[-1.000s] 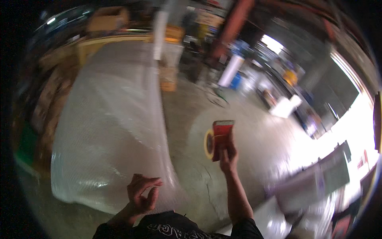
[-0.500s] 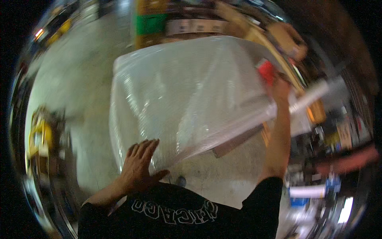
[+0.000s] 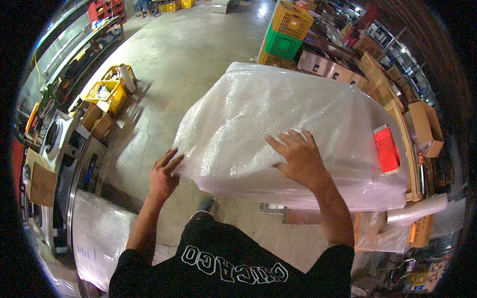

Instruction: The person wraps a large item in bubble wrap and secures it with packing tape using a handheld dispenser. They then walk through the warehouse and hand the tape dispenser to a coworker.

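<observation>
A big bulky load (image 3: 278,114) wrapped in clear bubble wrap stands in front of me. My right hand (image 3: 301,161) is over its near side with fingers spread and nothing in them. Whether those fingertips press on the wrap, I cannot tell. At the load's left corner is my left hand (image 3: 165,178), fingers apart, at or very near the edge of the wrap and holding nothing visible. A flat red object (image 3: 386,149) with a pale edge lies on top of the wrap at the right; its kind is unclear.
Stacked yellow and green crates (image 3: 283,43) stand behind the load. Yellow bins (image 3: 110,96) sit on the floor at left. A wrapped bundle (image 3: 102,233) is at lower left. Right of the load are a cardboard box (image 3: 425,128) and a roll of clear wrap (image 3: 417,211).
My right hand has left the red object, which stays on the wrap, and moved left over the load. The whole view has swung, and my left hand is now at the load's left corner.
</observation>
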